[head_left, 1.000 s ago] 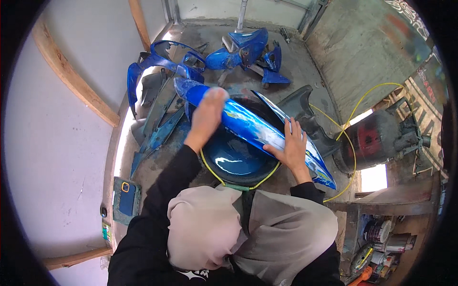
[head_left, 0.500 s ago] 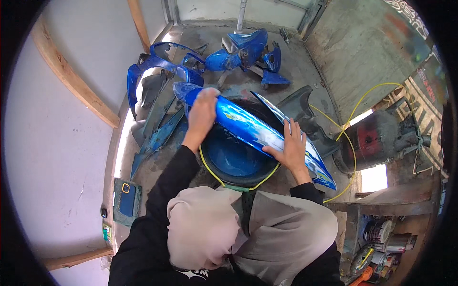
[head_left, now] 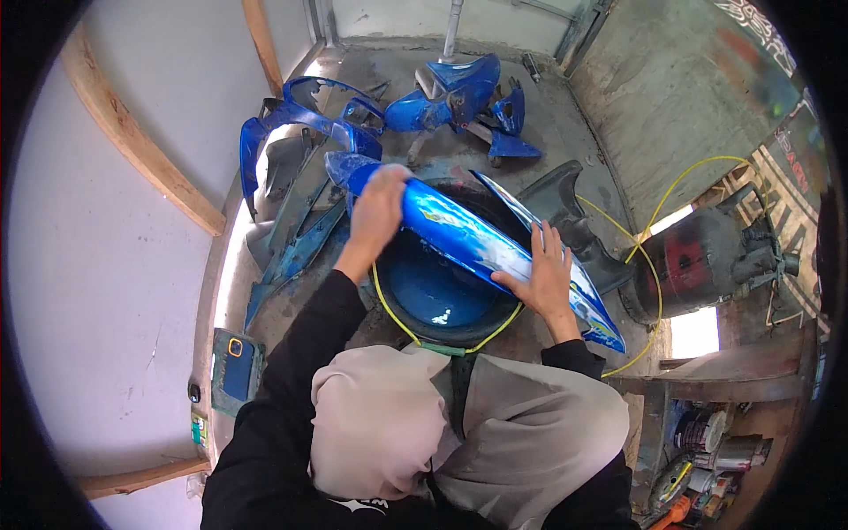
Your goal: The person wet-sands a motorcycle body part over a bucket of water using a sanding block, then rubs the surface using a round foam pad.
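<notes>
A long blue motorcycle fairing panel [head_left: 442, 220] with white and yellow graphics lies slanted above a round dark tub [head_left: 408, 329] of bluish water [head_left: 433, 287]. Near the panel's dull, scuffed upper-left end, my left hand [head_left: 380, 212] is closed over it, fingers pressed together. Whether anything thin lies under those fingers is hidden. My right hand [head_left: 545, 272] grips the lower-right part, thumb on the near side and fingers spread over the far side. Just beyond that hand runs a pointed white-and-blue panel [head_left: 597, 314]; I cannot tell whether the two are joined.
Blue motorcycle body parts [head_left: 450, 97] and a blue front frame piece [head_left: 305, 115] lie at the back. Dark plastic panels [head_left: 579, 208] sit right of the tub. A yellow hose [head_left: 655, 274] curves by a dark tank [head_left: 685, 265]. At left rests a phone [head_left: 236, 371]; shelves hold supplies [head_left: 698, 430] at lower right.
The view has shifted very slightly. Both hands keep about the same places on the panel, and a bright glint now shows on the water in the tub.
</notes>
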Demonstrator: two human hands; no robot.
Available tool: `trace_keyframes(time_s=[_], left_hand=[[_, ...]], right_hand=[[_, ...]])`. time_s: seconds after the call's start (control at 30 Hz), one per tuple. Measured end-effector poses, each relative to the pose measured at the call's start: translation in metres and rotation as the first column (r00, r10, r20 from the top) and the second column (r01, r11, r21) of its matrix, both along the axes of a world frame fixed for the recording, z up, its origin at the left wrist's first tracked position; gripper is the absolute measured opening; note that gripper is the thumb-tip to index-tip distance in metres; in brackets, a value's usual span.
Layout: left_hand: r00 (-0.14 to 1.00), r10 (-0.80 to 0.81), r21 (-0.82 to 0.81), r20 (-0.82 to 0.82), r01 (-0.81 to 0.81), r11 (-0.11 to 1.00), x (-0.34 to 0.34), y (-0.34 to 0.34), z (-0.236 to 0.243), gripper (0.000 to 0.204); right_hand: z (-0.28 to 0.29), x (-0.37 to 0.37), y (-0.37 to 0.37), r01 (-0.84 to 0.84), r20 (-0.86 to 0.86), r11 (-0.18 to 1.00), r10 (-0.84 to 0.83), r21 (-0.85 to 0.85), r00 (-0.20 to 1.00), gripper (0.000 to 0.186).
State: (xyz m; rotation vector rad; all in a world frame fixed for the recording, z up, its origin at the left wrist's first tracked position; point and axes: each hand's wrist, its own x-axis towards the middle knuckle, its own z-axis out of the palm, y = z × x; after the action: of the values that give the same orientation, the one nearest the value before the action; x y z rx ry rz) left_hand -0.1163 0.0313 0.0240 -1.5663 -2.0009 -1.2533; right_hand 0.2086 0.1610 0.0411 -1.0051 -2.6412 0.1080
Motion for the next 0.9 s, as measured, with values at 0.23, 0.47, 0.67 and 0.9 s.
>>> trace_keyframes(time_s=[0.23, 0.47, 0.67, 0.9], left_hand=[[0.994, -0.076, -0.145, -0.073, 0.065, 0.987, 0.03, 0.007, 0.013, 0.021], [0.982, -0.161, -0.073, -0.097, 0.155, 0.985, -0.005, -0.005, 0.003, 0.024], [0.987, -0.154, -0.06, -0.051, 0.151, 0.987, 0.017, -0.006, 0.0, 0.024], [0.999, -0.037, -0.152, -0.013, 0.035, 0.988, -0.031, -0.012, 0.007, 0.022]], right_hand=[[0.002, 0.003, 0.0, 0.013, 0.011, 1.0, -0.013, -0.007, 1.0, 0.129], [0.001, 0.002, -0.002, 0.005, 0.001, 1.0, -0.005, -0.007, 1.0, 0.13], [0.0, 0.004, 0.001, 0.01, -0.007, 1.0, -0.01, 0.006, 1.0, 0.128], [-0.002, -0.002, -0.004, -0.007, -0.007, 1.0, 0.007, 0.007, 1.0, 0.129]])
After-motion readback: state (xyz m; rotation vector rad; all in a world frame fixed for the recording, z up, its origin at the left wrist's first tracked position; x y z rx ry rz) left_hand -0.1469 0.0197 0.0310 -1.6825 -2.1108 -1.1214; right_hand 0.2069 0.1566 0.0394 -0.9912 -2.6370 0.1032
